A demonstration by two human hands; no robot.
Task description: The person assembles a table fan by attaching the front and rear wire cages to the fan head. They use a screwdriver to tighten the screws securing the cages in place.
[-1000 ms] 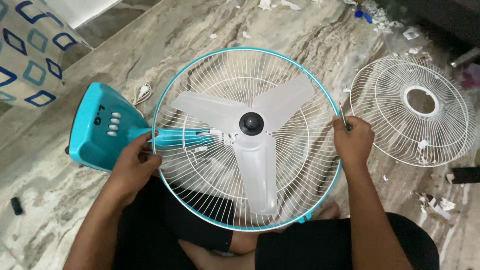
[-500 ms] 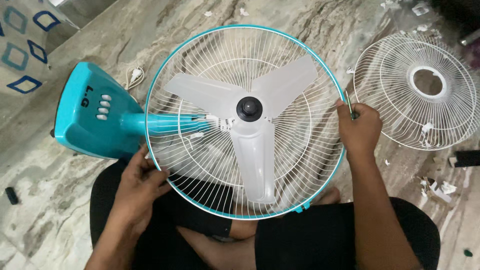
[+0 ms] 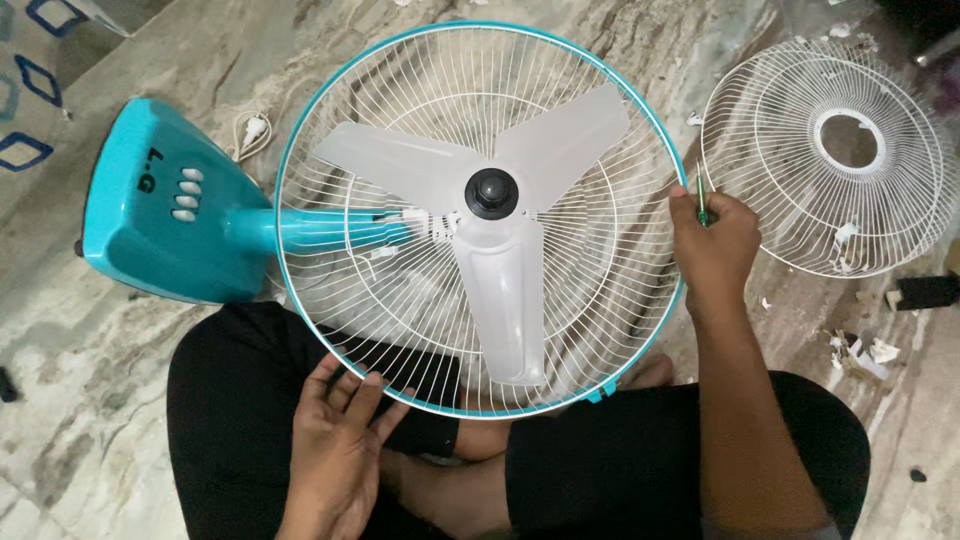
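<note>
Flat under spread left hand [image 3: 335,440], teal-rimmed white fan guard [image 3: 480,215]; right hand [image 3: 712,245] pinches screwdriver [image 3: 701,203].

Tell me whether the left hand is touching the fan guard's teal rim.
Touching. The head view shows the left hand with its fingertips laid on the lower edge of the teal rim, no gap visible between them.

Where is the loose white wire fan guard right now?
In the head view, the loose white wire fan guard lies flat on the marble floor at upper right, just beyond the right hand, beside the teal-rimmed fan cage.
</note>
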